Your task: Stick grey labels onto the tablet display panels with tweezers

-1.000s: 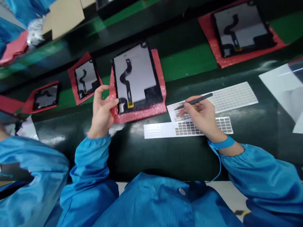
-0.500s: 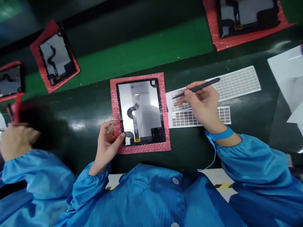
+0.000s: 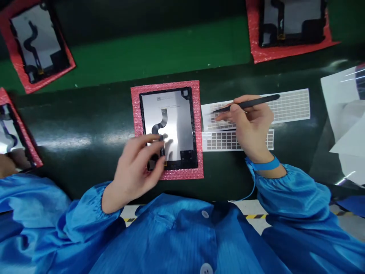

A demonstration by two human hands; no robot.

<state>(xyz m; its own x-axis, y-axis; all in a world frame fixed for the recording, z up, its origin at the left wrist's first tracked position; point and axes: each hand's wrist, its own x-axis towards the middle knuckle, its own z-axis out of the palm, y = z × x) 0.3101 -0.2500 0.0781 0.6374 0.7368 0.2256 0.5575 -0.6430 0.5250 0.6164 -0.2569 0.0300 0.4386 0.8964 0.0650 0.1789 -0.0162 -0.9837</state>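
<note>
In front of me a tablet screen panel (image 3: pixel 184 125) lies back side up on a pink bubble-wrap sheet (image 3: pixel 182 174). A dark wavy flex cable (image 3: pixel 164 118) runs down its silvery back. My left hand (image 3: pixel 137 163) hovers over the panel's lower left, its fingers apart and nothing in them; it covers part of the cable. With my right hand (image 3: pixel 252 125) I grip black tweezers (image 3: pixel 256 102), their tips pointing left over a white sheet of small grey stickers (image 3: pixel 291 104). A shorter sticker sheet (image 3: pixel 222 140) lies just below, partly under that hand.
More panels on pink wrap lie about: one at the upper left (image 3: pixel 42 38), one at the upper right (image 3: pixel 293 19), one at the left edge (image 3: pixel 13 133) beside a co-worker's hand (image 3: pixel 6 166). White papers and clear film (image 3: pixel 348 125) lie at the right.
My left hand has let go of the panel's left edge and moved right over its lower part. The right hand with the tweezers has shifted slightly right. A co-worker's panel has come into view at left.
</note>
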